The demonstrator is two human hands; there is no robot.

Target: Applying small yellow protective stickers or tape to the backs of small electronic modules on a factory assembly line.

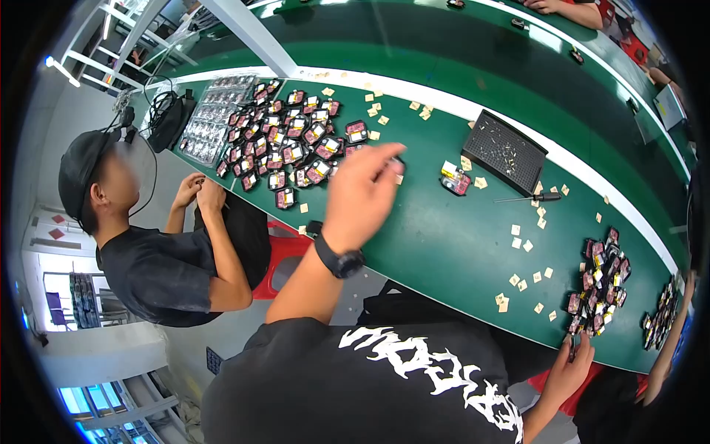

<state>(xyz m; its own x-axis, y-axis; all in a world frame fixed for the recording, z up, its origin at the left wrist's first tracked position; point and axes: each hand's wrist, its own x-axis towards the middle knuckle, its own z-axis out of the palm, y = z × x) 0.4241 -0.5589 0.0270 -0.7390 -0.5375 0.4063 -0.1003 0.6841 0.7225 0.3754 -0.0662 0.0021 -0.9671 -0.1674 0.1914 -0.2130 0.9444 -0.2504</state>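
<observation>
My left hand, with a dark watch on its wrist, is raised over the table beside a large heap of small black modules with reddish boards. Its fingers are curled together; a dark edge shows at the fingertips, too hidden to name. At the table's near right edge my right hand is closed round a small dark module, just below a second heap of modules. One module lies apart, left of a black tray of small screws. A screwdriver rests below the tray.
Small cream paper squares are scattered over the green table. Clear plastic trays stand far left, near a seated person in a cap. Another module pile lies far right. A white rail borders a green conveyor.
</observation>
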